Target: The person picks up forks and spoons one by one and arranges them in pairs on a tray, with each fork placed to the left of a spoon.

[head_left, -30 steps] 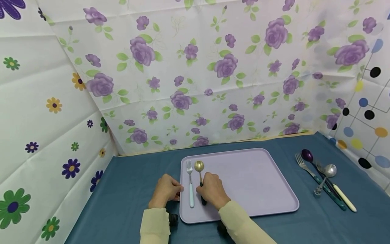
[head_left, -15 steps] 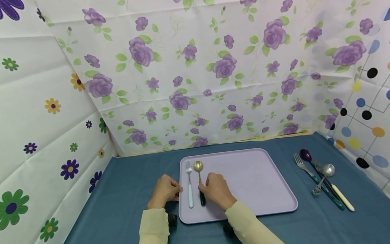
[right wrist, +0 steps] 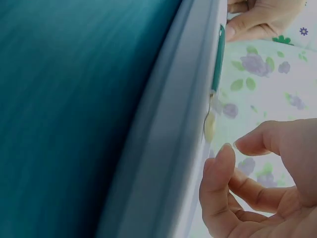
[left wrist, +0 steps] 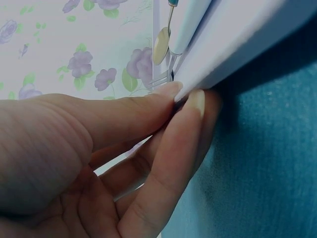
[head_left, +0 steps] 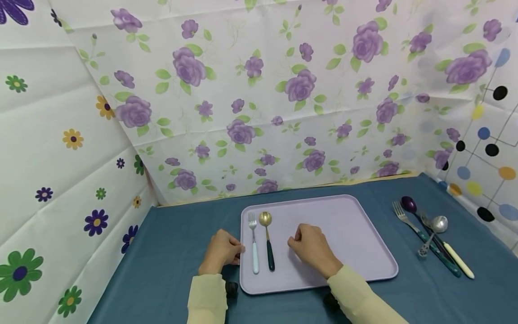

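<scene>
A lilac tray point(head_left: 344, 234) lies on the cloth, and my left hand point(head_left: 221, 252) pinches its left rim between thumb and fingers, as the left wrist view shows up close. On the tray's left side lies a fork point(head_left: 255, 256) with a pale blue handle. Beside it, roughly parallel, is a gold spoon point(head_left: 265, 219) with a dark green handle. My right hand point(head_left: 312, 247) is over the middle of the tray, to the right of the spoon. Its fingers are loosely bent, with a small gap between thumb and index and nothing held, seen in the right wrist view.
Right of the tray, several utensils lie overlapping: a fork point(head_left: 401, 214) with a green handle, a purple spoon point(head_left: 408, 204), a silver spoon point(head_left: 439, 224) and a piece with a cream handle point(head_left: 458, 261). Flowered sheets point(head_left: 251, 90) wall in the blue cloth point(head_left: 186, 234).
My right hand has let go of the gold spoon's handle and moved right, uncovering the whole spoon. My left hand has stayed at the tray's rim.
</scene>
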`<state>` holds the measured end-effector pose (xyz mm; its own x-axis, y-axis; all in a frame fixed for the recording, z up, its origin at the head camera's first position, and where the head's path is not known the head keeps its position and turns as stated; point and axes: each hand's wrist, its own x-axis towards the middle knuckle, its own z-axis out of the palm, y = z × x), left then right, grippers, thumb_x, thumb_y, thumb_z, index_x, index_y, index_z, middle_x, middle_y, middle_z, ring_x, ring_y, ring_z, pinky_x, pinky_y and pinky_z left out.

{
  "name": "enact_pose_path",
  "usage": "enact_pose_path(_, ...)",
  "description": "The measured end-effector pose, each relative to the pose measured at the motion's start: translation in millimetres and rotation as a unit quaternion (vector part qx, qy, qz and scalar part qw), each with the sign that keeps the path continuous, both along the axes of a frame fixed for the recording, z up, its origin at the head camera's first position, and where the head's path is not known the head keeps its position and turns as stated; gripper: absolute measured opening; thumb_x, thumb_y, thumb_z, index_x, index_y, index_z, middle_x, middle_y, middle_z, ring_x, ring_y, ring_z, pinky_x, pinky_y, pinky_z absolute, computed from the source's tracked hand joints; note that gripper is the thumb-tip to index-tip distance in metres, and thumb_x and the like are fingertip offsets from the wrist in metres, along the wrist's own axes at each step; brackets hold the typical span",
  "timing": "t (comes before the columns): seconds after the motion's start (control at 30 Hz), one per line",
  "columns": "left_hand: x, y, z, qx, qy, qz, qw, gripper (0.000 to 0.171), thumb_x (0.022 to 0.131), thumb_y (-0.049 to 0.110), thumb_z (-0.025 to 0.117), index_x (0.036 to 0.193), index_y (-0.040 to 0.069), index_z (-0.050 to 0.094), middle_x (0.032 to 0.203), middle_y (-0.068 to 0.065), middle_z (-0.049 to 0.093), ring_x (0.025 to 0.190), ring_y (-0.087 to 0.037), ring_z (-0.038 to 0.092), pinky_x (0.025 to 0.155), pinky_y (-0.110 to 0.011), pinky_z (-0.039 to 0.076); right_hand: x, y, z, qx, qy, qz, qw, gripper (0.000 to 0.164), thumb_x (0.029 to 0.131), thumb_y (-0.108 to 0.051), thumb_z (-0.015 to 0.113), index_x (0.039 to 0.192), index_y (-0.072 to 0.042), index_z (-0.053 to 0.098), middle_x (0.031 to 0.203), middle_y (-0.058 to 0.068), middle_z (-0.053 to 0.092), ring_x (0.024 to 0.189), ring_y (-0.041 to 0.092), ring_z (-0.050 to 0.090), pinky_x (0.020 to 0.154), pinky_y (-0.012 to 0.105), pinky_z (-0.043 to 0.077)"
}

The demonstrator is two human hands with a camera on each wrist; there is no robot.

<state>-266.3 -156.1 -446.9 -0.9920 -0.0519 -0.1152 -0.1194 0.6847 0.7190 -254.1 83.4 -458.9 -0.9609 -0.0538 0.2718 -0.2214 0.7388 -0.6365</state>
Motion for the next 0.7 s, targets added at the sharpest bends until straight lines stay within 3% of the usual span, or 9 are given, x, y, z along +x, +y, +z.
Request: enact_pose_path(0.7,0.3,0,1.5,-0.001,0.000,-0.003,1.0000,0.006,0.083,0.003,0.072,0.079,0.001,0.075,0.068,-0.008,0.066,0.049,-0.013,0.060,0.047,-0.028,0.056,8.6,112,11.5,0.060,0.006,-0.068,0.996,0.019,0.083,-0.015,0.065,0.069,-0.008,0.055,0.060,0.002,0.052,0.052,0.015,0.045,0.048,0.029,0.039)
